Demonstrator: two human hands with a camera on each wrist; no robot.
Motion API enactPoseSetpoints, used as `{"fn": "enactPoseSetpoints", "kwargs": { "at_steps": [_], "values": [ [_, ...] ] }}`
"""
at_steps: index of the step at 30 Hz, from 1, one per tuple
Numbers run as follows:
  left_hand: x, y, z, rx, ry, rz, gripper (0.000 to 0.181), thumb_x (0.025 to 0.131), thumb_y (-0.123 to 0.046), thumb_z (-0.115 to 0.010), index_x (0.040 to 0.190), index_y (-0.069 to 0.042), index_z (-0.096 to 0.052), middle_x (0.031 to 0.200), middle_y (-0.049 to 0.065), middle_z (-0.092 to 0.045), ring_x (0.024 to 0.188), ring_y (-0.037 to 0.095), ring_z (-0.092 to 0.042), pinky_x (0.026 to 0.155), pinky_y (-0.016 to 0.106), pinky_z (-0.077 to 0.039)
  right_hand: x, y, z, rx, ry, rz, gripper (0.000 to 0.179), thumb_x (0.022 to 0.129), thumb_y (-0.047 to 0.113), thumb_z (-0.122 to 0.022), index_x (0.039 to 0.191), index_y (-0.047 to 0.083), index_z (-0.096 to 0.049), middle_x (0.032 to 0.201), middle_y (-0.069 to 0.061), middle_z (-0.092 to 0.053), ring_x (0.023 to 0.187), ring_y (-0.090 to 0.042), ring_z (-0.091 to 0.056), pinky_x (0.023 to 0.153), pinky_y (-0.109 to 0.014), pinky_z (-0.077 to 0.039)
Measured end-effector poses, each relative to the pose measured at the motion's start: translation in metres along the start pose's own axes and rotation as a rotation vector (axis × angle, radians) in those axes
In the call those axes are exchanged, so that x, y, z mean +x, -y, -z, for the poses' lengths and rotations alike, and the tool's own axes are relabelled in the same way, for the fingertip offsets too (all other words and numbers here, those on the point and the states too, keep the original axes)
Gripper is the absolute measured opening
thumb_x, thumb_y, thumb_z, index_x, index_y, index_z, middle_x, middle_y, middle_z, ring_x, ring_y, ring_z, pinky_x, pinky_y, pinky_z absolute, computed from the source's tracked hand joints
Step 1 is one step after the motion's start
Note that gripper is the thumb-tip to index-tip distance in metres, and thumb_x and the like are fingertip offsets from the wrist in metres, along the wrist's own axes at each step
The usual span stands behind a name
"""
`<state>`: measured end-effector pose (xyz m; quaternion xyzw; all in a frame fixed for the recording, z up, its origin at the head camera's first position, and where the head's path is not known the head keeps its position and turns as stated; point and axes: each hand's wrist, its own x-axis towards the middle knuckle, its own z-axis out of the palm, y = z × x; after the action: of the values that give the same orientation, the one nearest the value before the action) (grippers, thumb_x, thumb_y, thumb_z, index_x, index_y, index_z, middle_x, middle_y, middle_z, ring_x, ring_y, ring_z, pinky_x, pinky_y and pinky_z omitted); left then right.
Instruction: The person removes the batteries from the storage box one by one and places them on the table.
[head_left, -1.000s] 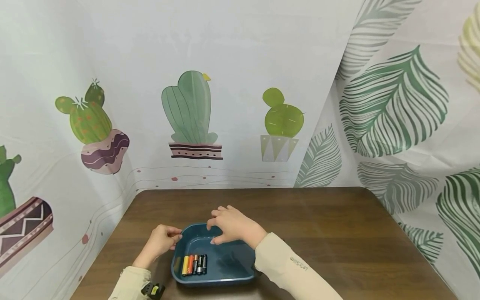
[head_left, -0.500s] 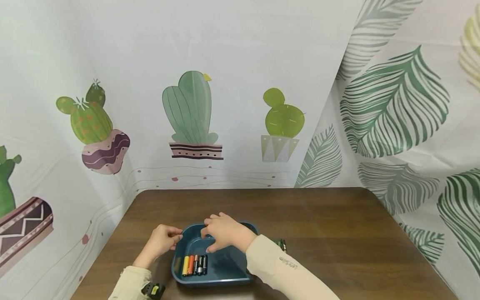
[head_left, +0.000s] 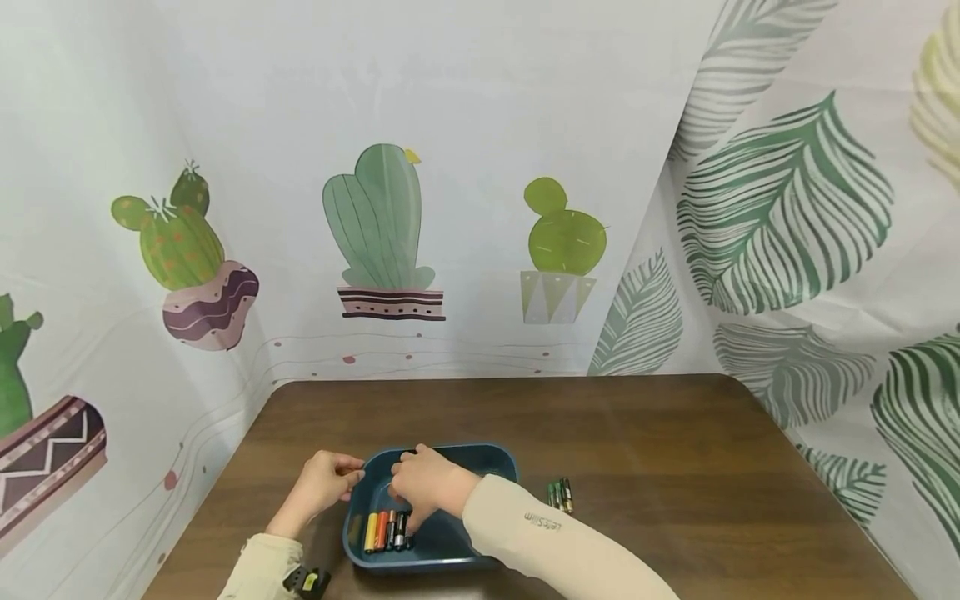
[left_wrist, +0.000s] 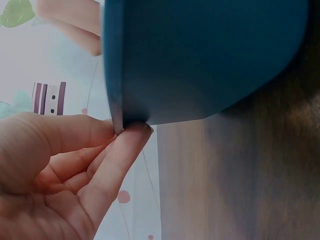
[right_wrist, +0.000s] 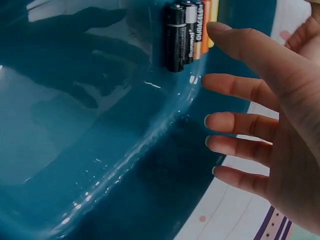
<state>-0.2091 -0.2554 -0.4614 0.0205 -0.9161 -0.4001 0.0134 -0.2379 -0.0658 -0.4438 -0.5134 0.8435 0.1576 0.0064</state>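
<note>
A dark blue tray (head_left: 444, 546) sits on the wooden table, with several batteries (head_left: 381, 531) side by side near its front left: yellow, orange and dark ones. My left hand (head_left: 321, 483) pinches the tray's left rim between thumb and fingers, as the left wrist view shows. Over the tray, my right hand (head_left: 427, 482) hangs just behind the batteries, its fingers spread and holding nothing. In the right wrist view the thumb appears beside the yellow battery (right_wrist: 214, 20); I cannot tell whether they touch. A black battery (right_wrist: 175, 40) ends the row.
Several green and dark batteries (head_left: 560, 495) lie together on the table (head_left: 675, 500) to the right of the tray, beyond my right sleeve (head_left: 555, 533). A printed cloth (head_left: 480, 167) hangs behind the table's back edge.
My right hand has moved left and nearer, down toward the batteries in the tray. The green batteries beside the tray have come out from behind my sleeve. The left hand stays put.
</note>
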Motion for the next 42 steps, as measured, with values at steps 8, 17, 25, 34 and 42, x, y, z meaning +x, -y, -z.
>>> {"fn": "enactPoseSetpoints", "kwargs": {
  "at_steps": [8,17,25,34,42],
  "values": [
    [-0.001,0.003,-0.001,-0.012,0.002,0.018,0.012,0.084,0.003,-0.067,0.096,0.006,-0.072,0.073,0.007,-0.065,0.057,0.017,-0.063,0.056,0.034,-0.058,0.014,0.011,-0.004,-0.027,0.07,-0.033,0.04,0.064,0.071,-0.073,0.088,0.038,-0.071,0.098,0.018,-0.061,0.092,-0.005,-0.05,0.089,-0.027,-0.042],
    [-0.001,0.002,0.0,-0.008,-0.006,0.009,0.013,0.084,0.003,-0.068,0.095,0.006,-0.072,0.077,0.01,-0.069,0.057,0.017,-0.063,0.053,0.032,-0.057,0.024,0.018,0.0,-0.032,0.159,-0.076,0.055,0.06,0.071,-0.076,0.1,0.035,-0.07,0.096,0.018,-0.064,0.097,-0.006,-0.054,0.097,-0.03,-0.041],
    [-0.002,0.0,0.0,-0.012,-0.005,0.002,0.012,0.083,0.004,-0.068,0.094,0.006,-0.072,0.08,0.011,-0.069,0.058,0.018,-0.064,0.054,0.032,-0.057,0.028,0.022,0.0,-0.05,0.191,-0.085,0.062,0.057,0.071,-0.078,0.107,0.035,-0.069,0.1,0.017,-0.065,0.097,-0.006,-0.055,0.093,-0.027,-0.041],
    [-0.001,-0.003,0.0,-0.007,-0.004,0.004,0.012,0.083,0.004,-0.068,0.094,0.006,-0.072,0.076,0.01,-0.068,0.057,0.017,-0.063,0.053,0.032,-0.057,0.028,0.019,0.001,-0.043,0.215,-0.097,0.055,0.064,0.066,-0.078,0.109,0.034,-0.069,0.102,0.017,-0.065,0.099,-0.006,-0.055,0.096,-0.028,-0.042],
    [0.0,-0.001,0.0,-0.005,-0.009,0.012,0.012,0.083,0.004,-0.068,0.094,0.006,-0.072,0.078,0.01,-0.068,0.058,0.017,-0.063,0.053,0.032,-0.057,0.026,0.018,0.004,-0.038,0.211,-0.095,0.051,0.067,0.064,-0.077,0.106,0.033,-0.069,0.102,0.016,-0.065,0.103,-0.007,-0.055,0.103,-0.031,-0.039]
  ]
}}
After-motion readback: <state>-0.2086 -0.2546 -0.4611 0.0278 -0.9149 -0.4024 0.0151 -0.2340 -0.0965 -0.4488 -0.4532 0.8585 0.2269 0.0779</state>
